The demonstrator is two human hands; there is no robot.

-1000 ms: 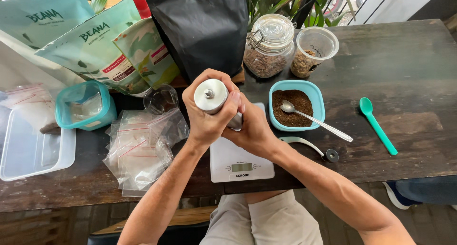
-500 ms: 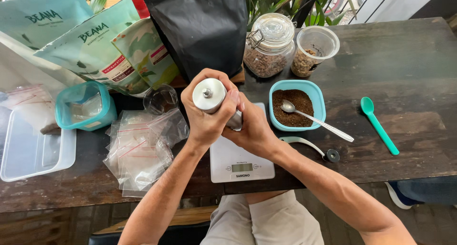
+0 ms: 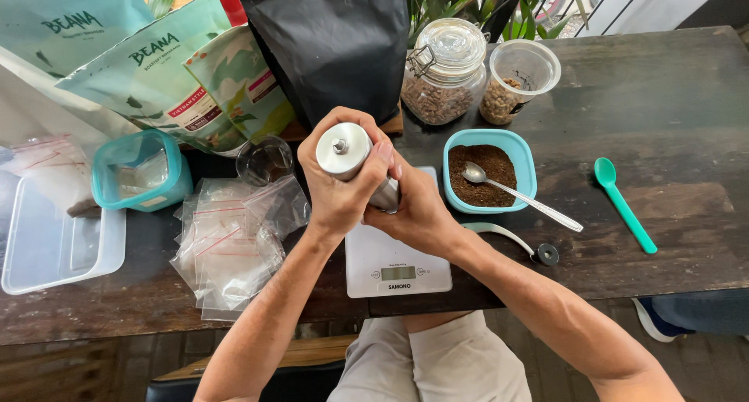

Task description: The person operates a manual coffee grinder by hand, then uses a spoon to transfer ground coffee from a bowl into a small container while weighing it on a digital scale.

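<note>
Above the white kitchen scale (image 3: pixel 398 265), at the near edge of the dark wooden table (image 3: pixel 671 113), both hands close around a steel hand grinder (image 3: pixel 343 148); the left hand (image 3: pixel 339 191) wraps the upper body of the cylinder, fingers curled tight just under its round cap, while the right hand (image 3: pixel 413 211) grasps the lower part from the other side, so the grinder is held off the scale, tilted with its cap toward the camera; just right of the hands stands a teal tub (image 3: pixel 488 172) of brown ground coffee with a metal spoon (image 3: pixel 519 195) lying in it, handle out over the rim; near the tub's front corner lies a curved metal crank handle (image 3: pixel 507 238) with a black knob; farther right, well apart, a green plastic scoop (image 3: pixel 624 205) lies on the wood; behind the tub are a clip-top glass jar (image 3: pixel 446 70) of beans and a clear plastic cup (image 3: pixel 519 78); a black pouch (image 3: pixel 331 43) stands behind the hands, pale green bags (image 3: pixel 148 74) to its left; a small glass (image 3: pixel 264 160) sits beside a heap of clear zip bags (image 3: pixel 230 242), with a second teal tub (image 3: pixel 140 172) and a clear plastic box (image 3: pixel 55 246) at far left.
</note>
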